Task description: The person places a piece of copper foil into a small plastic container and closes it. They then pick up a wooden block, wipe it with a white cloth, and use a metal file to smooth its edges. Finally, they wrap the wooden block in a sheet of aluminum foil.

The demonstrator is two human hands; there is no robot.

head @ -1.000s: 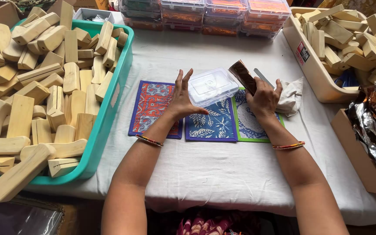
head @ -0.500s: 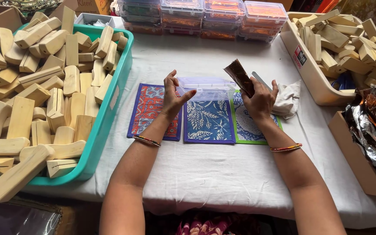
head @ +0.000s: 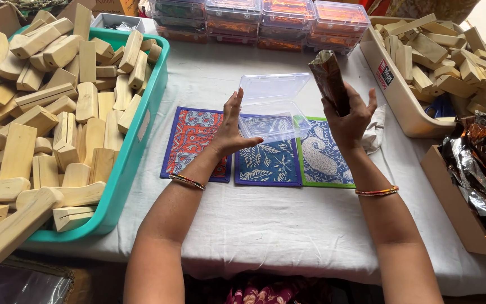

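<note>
My right hand [head: 351, 117] grips a dark brown shiny packet [head: 329, 79] and holds it upright above the table. My left hand [head: 230, 128] has its fingers spread and touches the near left edge of an open clear plastic box [head: 270, 107]. The box sits with its lid up on top of three patterned cloth mats: a red one [head: 189, 141], a blue one [head: 268, 163] and a green-edged blue one [head: 322, 160]. A white cloth [head: 377, 126] lies just right of my right hand.
A teal tub [head: 136, 141] full of wooden blocks stands at the left. A cream tray [head: 392, 90] of wooden blocks is at the back right. A cardboard box [head: 451, 197] with brown foil wrappers sits at the right. Stacked clear lidded boxes [head: 277, 19] line the back.
My right hand has lifted the packet higher and stood it upright. The clear box lid now stands open, and my left hand has shifted right onto the box.
</note>
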